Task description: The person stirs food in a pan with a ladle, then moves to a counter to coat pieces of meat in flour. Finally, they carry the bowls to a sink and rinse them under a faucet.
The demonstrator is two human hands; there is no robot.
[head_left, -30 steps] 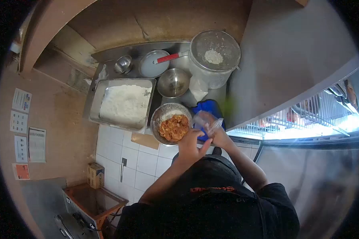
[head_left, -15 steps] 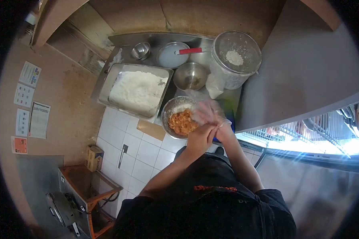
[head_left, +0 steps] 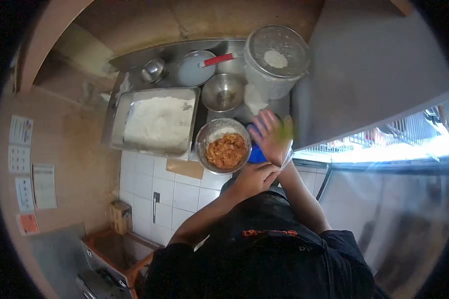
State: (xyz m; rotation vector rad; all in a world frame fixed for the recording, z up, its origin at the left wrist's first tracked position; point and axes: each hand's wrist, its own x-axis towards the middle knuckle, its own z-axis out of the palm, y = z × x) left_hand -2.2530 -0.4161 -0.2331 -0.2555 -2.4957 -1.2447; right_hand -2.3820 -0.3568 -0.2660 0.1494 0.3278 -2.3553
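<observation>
Beside a steel bowl (head_left: 201,147) of orange-brown food (head_left: 227,152), the right hand (head_left: 271,141) spreads empty fingers; the left hand (head_left: 257,178) pinches clear plastic (head_left: 287,155) at the other's wrist, which, tugged too hard, could tear.

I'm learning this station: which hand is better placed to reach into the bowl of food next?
Probably the right hand: it is spread open beside the bowl, with clear plastic at its wrist. The left hand is close too, but busy at the right wrist.
</observation>
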